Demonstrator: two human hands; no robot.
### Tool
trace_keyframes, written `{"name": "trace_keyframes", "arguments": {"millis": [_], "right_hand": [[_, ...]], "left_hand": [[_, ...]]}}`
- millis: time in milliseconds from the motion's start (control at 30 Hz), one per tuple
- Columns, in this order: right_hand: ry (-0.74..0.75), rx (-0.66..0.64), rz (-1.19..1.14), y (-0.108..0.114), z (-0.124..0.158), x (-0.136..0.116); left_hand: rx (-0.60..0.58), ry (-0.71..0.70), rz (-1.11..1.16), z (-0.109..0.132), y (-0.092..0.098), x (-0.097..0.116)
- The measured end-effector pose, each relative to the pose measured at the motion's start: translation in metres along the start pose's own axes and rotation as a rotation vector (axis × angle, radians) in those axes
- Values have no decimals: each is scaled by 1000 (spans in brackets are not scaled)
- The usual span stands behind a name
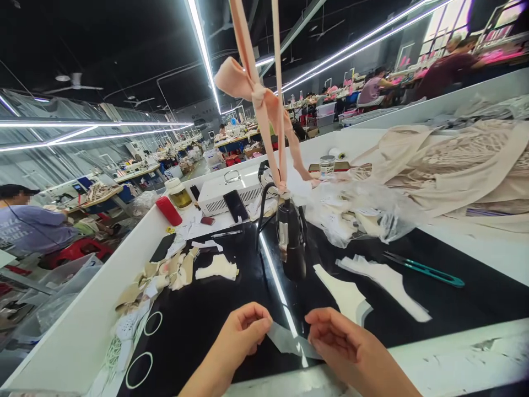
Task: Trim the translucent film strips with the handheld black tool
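Observation:
Low in the head view, a thin translucent grey piece of sheet material [287, 338] stretches between my hands, just over the black mat [185, 325]. My left hand [246, 333] pinches its left end between thumb and fingertips. At the right end is my right hand [349, 344], fingers curled inward; its thumb and whatever it grips are mostly hidden. Cream cut pieces with a grey layer beneath [341, 292] lie beyond my right hand. Another layered white piece [388, 284] is farther right. A small cream cut piece [217, 268] rests beyond my left hand.
Ahead stands a black device [291, 242] with a cable, below hanging peach fabric strips [258, 96]. Teal thread snips [430, 269] lie right. Fabric scraps [173, 270] and pale rings [139, 369] line the left. A plastic bag [363, 212] holds pieces. Other people work beyond.

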State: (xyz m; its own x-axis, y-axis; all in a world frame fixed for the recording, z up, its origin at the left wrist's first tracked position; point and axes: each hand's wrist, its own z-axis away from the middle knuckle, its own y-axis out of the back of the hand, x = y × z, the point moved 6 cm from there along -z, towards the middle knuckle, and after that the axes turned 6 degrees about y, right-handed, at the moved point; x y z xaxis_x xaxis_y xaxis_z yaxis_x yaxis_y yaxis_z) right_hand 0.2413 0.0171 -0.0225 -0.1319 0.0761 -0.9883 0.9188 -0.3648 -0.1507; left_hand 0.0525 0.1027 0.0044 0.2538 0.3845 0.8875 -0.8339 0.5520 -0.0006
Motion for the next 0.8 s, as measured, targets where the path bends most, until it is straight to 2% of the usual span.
{"name": "trace_keyframes", "arguments": {"millis": [233, 467, 567, 733, 800], "right_hand": [[71, -34, 75, -13, 4, 0], [176, -65, 123, -22, 6, -17], [184, -121, 153, -27, 8, -23], [139, -333, 204, -35, 10, -21], [157, -324, 264, -31, 8, -19]], "left_hand": [[-5, 0, 42, -3, 8, -4], [5, -50, 40, -3, 14, -5], [0, -78, 59, -3, 13, -4], [-83, -149, 149, 0, 4, 1], [-143, -175, 173, 2, -1, 4]]}}
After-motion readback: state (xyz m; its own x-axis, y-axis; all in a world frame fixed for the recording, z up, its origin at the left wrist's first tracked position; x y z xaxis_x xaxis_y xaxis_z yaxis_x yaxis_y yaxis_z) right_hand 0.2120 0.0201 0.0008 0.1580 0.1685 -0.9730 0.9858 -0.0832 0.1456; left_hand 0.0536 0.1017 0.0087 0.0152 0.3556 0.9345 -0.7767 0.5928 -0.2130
